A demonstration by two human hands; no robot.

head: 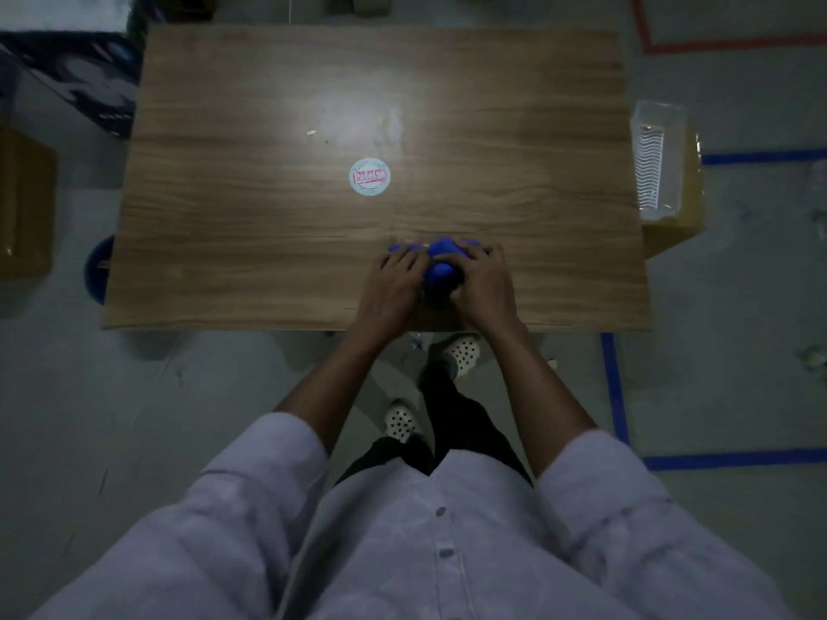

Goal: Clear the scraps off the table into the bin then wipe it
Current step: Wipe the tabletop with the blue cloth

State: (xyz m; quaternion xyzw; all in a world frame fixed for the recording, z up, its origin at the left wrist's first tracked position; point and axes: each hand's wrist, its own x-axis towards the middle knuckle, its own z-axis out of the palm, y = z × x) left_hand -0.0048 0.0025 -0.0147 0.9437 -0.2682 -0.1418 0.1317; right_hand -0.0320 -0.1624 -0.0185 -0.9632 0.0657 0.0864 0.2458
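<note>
A bunched blue cloth [441, 260] lies near the front edge of the wooden table [268, 243]. My left hand [396, 286] and my right hand [481, 284] both press on it from either side, fingers curled over the fabric. Only the cloth's top and middle show between the hands. A small pale scrap [311, 132] lies far back on the table, left of a whitish smear [358, 120]. A round white sticker with pink lettering [369, 177] sits at the table's middle. A blue bin [96, 270] peeks out under the table's left front corner.
A clear plastic ribbed container [658, 158] rests on a yellow box [684, 217] at the table's right edge. A dark patterned box [76, 78] stands at the back left, and a brown carton [24, 203] at the left. Blue and red tape lines mark the floor.
</note>
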